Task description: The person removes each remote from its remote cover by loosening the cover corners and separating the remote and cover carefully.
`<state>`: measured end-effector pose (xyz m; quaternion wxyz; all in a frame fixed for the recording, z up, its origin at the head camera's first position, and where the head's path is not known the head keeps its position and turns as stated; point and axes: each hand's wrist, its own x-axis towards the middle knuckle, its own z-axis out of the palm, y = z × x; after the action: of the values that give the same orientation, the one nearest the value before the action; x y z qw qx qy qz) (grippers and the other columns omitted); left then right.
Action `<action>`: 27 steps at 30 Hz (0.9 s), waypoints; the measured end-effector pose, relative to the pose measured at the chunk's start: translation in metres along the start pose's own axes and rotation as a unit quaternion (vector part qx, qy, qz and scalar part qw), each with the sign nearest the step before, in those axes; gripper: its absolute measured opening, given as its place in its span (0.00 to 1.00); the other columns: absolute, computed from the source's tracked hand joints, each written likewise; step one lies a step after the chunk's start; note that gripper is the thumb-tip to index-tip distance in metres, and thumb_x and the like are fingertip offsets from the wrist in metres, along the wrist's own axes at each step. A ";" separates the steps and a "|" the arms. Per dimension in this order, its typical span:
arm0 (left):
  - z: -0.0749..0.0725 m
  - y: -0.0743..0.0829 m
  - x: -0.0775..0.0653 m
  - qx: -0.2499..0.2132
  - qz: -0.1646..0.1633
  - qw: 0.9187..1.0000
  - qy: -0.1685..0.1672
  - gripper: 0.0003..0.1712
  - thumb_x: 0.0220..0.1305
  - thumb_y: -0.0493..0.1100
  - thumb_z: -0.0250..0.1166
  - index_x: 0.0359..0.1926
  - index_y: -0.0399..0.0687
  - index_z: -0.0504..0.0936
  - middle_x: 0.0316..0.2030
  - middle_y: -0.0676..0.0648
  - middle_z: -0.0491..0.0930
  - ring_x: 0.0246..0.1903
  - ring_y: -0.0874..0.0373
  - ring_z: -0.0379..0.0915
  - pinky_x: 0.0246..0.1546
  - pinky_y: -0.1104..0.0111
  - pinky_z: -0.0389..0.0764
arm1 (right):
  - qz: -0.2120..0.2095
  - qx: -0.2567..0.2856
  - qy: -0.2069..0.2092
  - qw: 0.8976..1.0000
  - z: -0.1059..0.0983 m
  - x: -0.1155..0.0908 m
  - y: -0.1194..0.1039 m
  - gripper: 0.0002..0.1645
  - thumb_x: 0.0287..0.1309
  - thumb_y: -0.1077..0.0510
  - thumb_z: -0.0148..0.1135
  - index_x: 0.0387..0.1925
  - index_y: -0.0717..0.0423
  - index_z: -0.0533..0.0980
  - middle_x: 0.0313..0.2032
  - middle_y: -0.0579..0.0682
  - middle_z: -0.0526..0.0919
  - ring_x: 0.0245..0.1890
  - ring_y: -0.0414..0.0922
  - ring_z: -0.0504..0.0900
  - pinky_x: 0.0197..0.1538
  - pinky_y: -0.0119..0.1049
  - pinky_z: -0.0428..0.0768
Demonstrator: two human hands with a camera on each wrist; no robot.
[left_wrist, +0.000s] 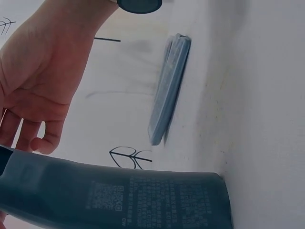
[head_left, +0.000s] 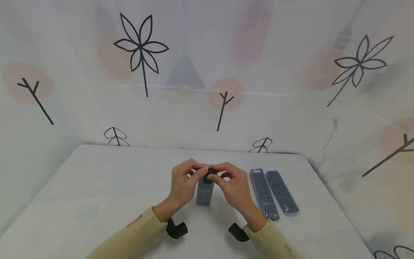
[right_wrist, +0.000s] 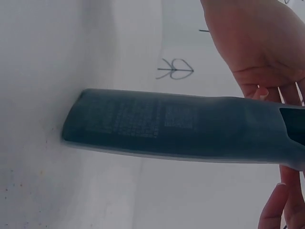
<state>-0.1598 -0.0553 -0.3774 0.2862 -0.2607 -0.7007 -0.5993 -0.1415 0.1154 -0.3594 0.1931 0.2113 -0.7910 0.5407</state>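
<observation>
A remote control in a translucent cover stands upright on the table, its black end showing at the top. My left hand pinches the cover's upper edge with thumb and finger. From the other side my right hand pinches the same top end, thumb across the black part. In the left wrist view, the covered remote shows printed text and a QR code, with the right hand behind it. The right wrist view shows the covered remote with its lower end at the tabletop.
Two more remote controls lie to the right of the right hand: one with a sticker at its top and a second in a clear cover. A black wrist camera hangs under the right forearm. Behind the white table hangs a patterned cloth.
</observation>
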 end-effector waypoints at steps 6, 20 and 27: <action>0.001 0.006 0.001 0.016 -0.032 0.999 0.019 0.05 0.62 0.33 0.68 0.34 0.46 0.89 0.32 0.52 0.87 0.27 0.60 0.78 0.25 0.68 0.75 | 0.007 0.001 0.000 1.000 -0.003 0.001 -0.026 0.15 0.50 0.70 0.73 0.42 0.63 0.84 0.37 0.53 0.87 0.39 0.46 0.81 0.41 0.37 0.79; 0.003 0.011 0.005 -0.040 -0.126 0.991 0.025 0.07 0.65 0.29 0.64 0.34 0.39 0.87 0.34 0.46 0.87 0.25 0.53 0.74 0.23 0.72 0.68 | 0.030 0.013 0.002 0.999 0.001 0.001 -0.001 0.15 0.52 0.62 0.74 0.44 0.56 0.85 0.38 0.46 0.87 0.40 0.44 0.80 0.43 0.37 0.78; 0.002 0.013 0.010 -0.090 -0.221 0.971 0.024 0.08 0.64 0.34 0.63 0.32 0.39 0.88 0.34 0.45 0.87 0.28 0.56 0.74 0.25 0.70 0.71 | 0.041 0.013 -0.003 0.999 0.001 0.001 -0.001 0.15 0.53 0.58 0.75 0.44 0.52 0.85 0.37 0.42 0.87 0.40 0.42 0.80 0.42 0.37 0.78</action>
<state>-0.1580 -0.0516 -0.3617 0.1391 -0.1096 -0.6767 -0.7147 -0.1418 0.1143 -0.3585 0.1660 0.1828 -0.7924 0.5578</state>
